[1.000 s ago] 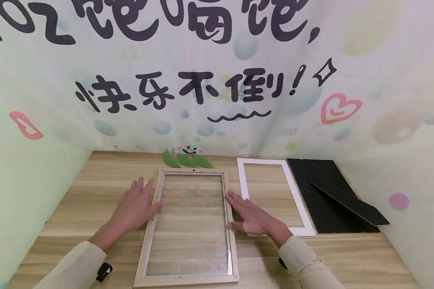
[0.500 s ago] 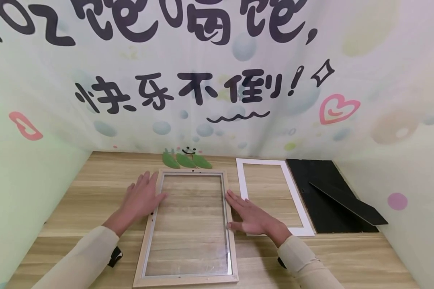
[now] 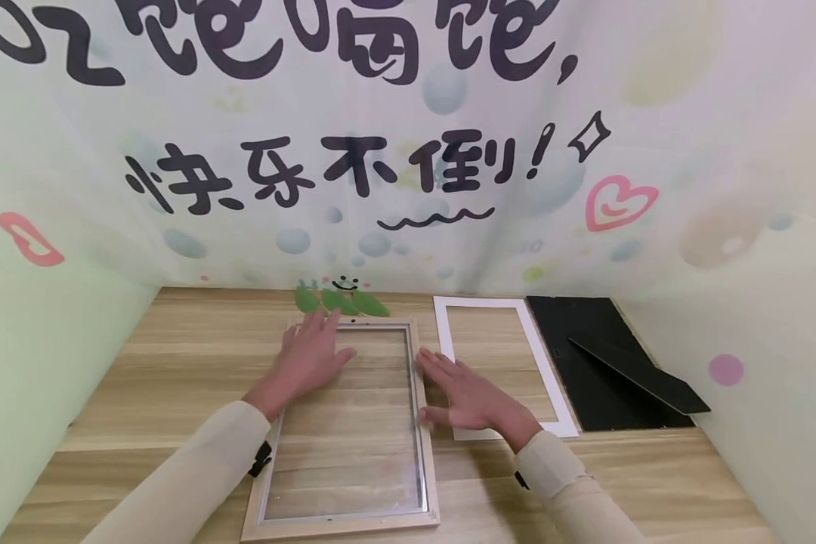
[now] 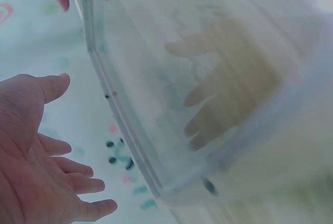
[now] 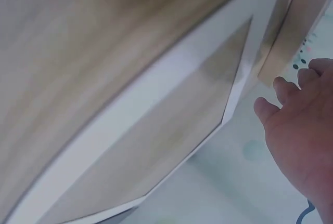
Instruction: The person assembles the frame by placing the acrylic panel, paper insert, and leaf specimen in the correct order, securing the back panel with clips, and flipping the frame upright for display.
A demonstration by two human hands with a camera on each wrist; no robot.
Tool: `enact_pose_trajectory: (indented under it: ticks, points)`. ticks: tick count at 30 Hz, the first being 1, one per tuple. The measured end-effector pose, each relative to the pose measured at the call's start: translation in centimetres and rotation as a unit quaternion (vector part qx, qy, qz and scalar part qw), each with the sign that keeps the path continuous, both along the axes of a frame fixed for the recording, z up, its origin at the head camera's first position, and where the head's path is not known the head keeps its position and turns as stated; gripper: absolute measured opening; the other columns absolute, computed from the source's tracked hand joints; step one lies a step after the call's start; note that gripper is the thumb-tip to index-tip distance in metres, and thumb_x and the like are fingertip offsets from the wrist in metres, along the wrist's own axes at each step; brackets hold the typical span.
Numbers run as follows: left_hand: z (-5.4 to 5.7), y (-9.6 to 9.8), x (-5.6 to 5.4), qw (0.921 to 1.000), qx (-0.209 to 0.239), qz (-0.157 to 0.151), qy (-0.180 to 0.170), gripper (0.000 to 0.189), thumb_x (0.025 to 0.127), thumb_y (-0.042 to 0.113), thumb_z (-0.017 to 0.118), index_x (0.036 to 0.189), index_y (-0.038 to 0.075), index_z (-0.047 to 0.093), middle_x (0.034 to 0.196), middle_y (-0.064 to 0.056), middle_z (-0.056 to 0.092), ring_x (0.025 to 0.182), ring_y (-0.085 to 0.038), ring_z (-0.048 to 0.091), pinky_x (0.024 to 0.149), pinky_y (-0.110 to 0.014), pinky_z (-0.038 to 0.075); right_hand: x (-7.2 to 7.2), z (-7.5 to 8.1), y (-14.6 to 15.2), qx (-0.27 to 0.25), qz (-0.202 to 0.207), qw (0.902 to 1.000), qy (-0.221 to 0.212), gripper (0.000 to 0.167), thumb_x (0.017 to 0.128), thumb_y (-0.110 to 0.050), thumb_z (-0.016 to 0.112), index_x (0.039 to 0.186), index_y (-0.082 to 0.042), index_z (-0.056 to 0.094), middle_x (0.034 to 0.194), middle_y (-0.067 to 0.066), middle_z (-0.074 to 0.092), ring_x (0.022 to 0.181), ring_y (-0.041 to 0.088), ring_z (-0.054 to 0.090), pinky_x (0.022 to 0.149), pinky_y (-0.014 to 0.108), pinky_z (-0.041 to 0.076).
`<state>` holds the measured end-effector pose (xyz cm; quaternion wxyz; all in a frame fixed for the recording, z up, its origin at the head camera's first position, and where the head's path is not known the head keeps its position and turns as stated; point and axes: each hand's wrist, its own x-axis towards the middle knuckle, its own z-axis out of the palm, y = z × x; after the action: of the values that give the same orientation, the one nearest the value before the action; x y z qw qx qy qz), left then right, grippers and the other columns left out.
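A light wooden picture frame (image 3: 340, 523) lies flat on the table, with a clear pane (image 3: 353, 438) inside it. My left hand (image 3: 306, 359) is over the frame's upper left part, fingers spread and pointing towards green leaves (image 3: 370, 304) at its far edge. In the left wrist view that hand (image 4: 47, 156) holds nothing, and its reflection shows in the pane. My right hand (image 3: 472, 397) has straight fingers, with fingertips at the frame's right side; the right wrist view shows this hand (image 5: 307, 125) holding nothing.
To the right lies a white mat border (image 3: 479, 301). Beside it is a black backing board (image 3: 585, 317) with its stand leg (image 3: 639, 374) raised. A printed cloth (image 3: 381, 257) hangs behind the wood-grain table (image 3: 143, 378).
My left hand has moved from the frame's left side, forward and right over its top left corner, close to the leaves. The right hand stays at the frame's right side.
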<state>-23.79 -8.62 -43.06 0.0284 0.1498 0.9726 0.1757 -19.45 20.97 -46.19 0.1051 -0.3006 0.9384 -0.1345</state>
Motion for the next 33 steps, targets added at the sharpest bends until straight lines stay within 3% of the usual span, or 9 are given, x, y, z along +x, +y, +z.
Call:
enact_pose_trajectory:
  ticks: [7,13,21,27,33]
  points:
    - [0.5,3.5,0.1,1.0,-0.004,-0.005,0.007,0.08,0.097,0.051,0.051,0.154,0.003,0.02,0.159,-0.019,0.021,0.146,-0.036,0.019,0.112,-0.067,0.013,-0.8,1.0,0.9,-0.01,-0.043,0.999,-0.008,0.085,0.093,-0.056,0.054,0.156,-0.011,0.018,0.162,0.007,0.018,0.147,0.031,0.019,0.117,0.053,0.018]
    - [0.8,6.7,0.6,0.9972,0.074,-0.005,0.013,0.075,0.097,0.046,0.052,0.152,0.002,0.026,0.157,-0.015,0.028,0.144,-0.033,0.027,0.113,-0.062,0.019,-1.9,1.1,2.7,-0.037,-0.102,0.9941,0.005,0.079,0.094,-0.048,0.057,0.155,-0.011,0.023,0.161,0.01,0.022,0.147,0.034,0.02,0.116,0.057,0.018]
    - [0.8,10.3,1.5,0.9858,0.167,0.004,-0.015,0.069,0.097,0.042,0.055,0.148,0.001,0.035,0.151,-0.016,0.04,0.14,-0.032,0.036,0.113,-0.053,0.027,-2.4,2.0,5.2,-0.085,-0.165,0.9826,0.006,0.08,0.093,-0.051,0.055,0.154,-0.009,0.025,0.159,0.017,0.022,0.146,0.038,0.02,0.113,0.059,0.024]
    - [0.9,12.4,2.0,0.9645,0.256,0.018,-0.063,0.063,0.096,0.034,0.057,0.147,0.001,0.038,0.147,-0.018,0.044,0.138,-0.033,0.039,0.112,-0.046,0.033,-2.7,2.6,7.4,-0.103,-0.209,0.9724,0.01,0.079,0.096,-0.052,0.052,0.153,-0.005,0.025,0.156,0.022,0.026,0.144,0.041,0.022,0.113,0.059,0.023]
    - [0.9,14.0,2.3,0.9274,0.343,0.038,-0.143,0.063,0.096,0.032,0.056,0.146,0.0,0.037,0.141,-0.02,0.05,0.128,-0.035,0.05,0.105,-0.047,0.041,-2.8,2.7,9.0,-0.112,-0.251,0.9615,0.008,0.073,0.098,-0.043,0.052,0.152,0.0,0.026,0.154,0.025,0.03,0.142,0.043,0.027,0.112,0.059,0.024]
